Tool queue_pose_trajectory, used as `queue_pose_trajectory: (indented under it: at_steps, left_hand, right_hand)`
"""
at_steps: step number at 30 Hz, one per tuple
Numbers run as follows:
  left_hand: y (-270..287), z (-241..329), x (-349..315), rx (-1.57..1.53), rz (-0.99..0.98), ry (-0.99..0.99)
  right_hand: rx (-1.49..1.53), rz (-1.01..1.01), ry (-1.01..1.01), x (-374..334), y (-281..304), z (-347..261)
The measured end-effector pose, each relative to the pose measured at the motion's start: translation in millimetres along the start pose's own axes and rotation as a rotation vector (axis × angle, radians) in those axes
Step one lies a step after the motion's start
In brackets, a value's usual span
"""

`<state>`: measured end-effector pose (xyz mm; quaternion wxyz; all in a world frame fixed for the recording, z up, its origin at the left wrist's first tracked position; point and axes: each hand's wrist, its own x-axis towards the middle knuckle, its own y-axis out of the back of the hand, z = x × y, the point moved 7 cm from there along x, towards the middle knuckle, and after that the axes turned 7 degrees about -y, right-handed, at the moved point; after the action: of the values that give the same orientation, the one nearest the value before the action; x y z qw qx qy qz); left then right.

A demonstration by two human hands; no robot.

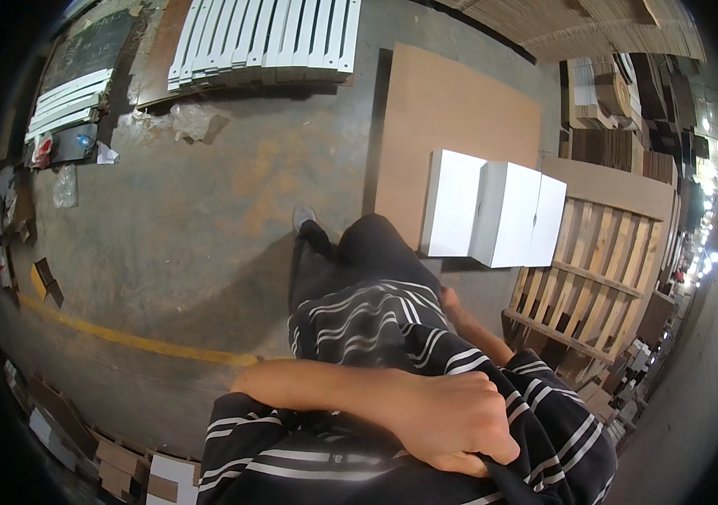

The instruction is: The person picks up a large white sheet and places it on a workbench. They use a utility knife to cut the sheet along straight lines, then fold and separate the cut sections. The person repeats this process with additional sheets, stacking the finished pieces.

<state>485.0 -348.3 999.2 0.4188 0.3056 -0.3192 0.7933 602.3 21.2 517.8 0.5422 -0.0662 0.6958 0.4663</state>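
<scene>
My left arm reaches across my body from the left, and my left hand (460,421) is closed in a fist on the front of my black shirt (359,324) with white stripes. A fold of the dark cloth comes out from under its fingers. My right hand (450,299) hangs low beside my thigh; its fingers are mostly hidden by the shirt. Just ahead of that hand, several white box-like pieces (514,210) sit side by side, one set a little lower. Behind them lies a large brown cardboard sheet (451,109).
A wooden pallet (594,269) stands at the right. White slatted pieces (266,38) are stacked at the far side, with crumpled plastic (195,122) on the floor before them. More white slats (68,105) lie far left. A yellow line (132,338) crosses the floor. Flat cardboard (594,25) is piled far right.
</scene>
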Motion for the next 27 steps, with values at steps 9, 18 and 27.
queue_pose_trajectory:
  at_steps: [9, 18, 27]
  left_hand:
    - [30.5, 26.3, -9.4, -0.099, 0.035, 0.009]
    - [44.8, 57.9, -10.1, -0.037, -0.031, -0.084]
    - [60.2, 66.4, 5.6, -0.034, -0.103, -0.109]
  right_hand:
    - [-0.01, -0.001, -0.141, 6.8, -40.2, 38.3]
    - [0.132, -0.011, -0.139, -45.5, 9.6, -38.9]
    - [-0.108, -0.032, 0.078, 19.1, -22.1, -14.0]
